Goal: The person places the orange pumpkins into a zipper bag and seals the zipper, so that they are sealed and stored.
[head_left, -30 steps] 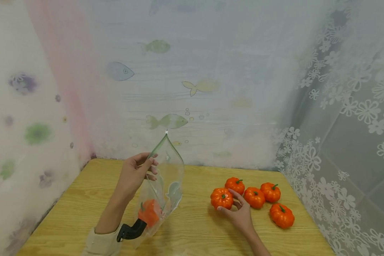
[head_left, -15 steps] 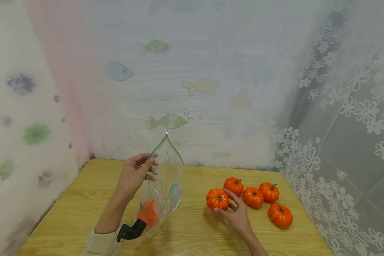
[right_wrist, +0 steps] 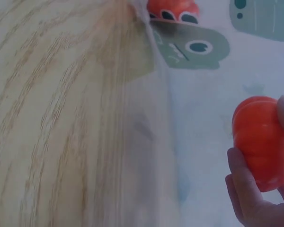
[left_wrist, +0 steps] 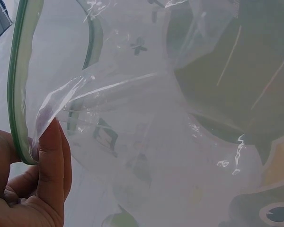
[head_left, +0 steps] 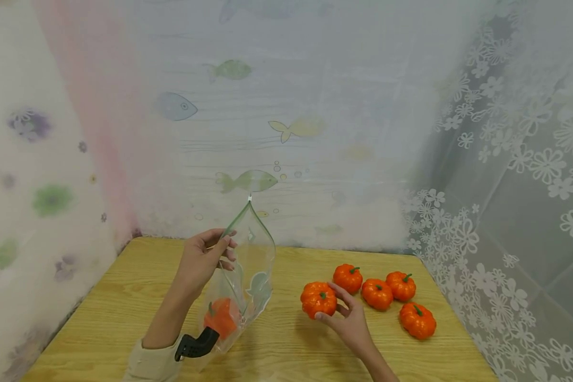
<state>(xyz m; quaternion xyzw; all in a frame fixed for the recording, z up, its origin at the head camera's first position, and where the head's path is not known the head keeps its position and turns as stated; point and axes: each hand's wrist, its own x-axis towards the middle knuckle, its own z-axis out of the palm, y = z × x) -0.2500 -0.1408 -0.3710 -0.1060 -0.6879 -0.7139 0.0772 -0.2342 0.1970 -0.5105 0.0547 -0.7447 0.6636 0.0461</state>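
Observation:
A clear zip bag [head_left: 255, 249] with a green zip edge stands with its mouth spread at the left of the table. My left hand [head_left: 205, 260] pinches its near rim between thumb and fingers; the left wrist view shows the green zip strip [left_wrist: 13, 90] at the fingertips. Inside, at the bottom, sits one small orange pumpkin [head_left: 222, 318], seen through the plastic. My right hand [head_left: 350, 321] grips another orange pumpkin [head_left: 318, 300], which seems held above the table, to the right of the bag. In the right wrist view that pumpkin [right_wrist: 261, 142] lies between thumb and fingers.
Several more orange pumpkins [head_left: 377, 294] rest on the wooden table [head_left: 148, 297], right of my right hand; the nearest to the edge [head_left: 417, 321] lies apart. Behind hangs a fish-print curtain [head_left: 315, 185]. A black mount [head_left: 197, 344] is at my left wrist.
My right hand has moved a little left with its pumpkin, away from the other pumpkins and closer to the bag. My left hand and the bag stay nearly still.

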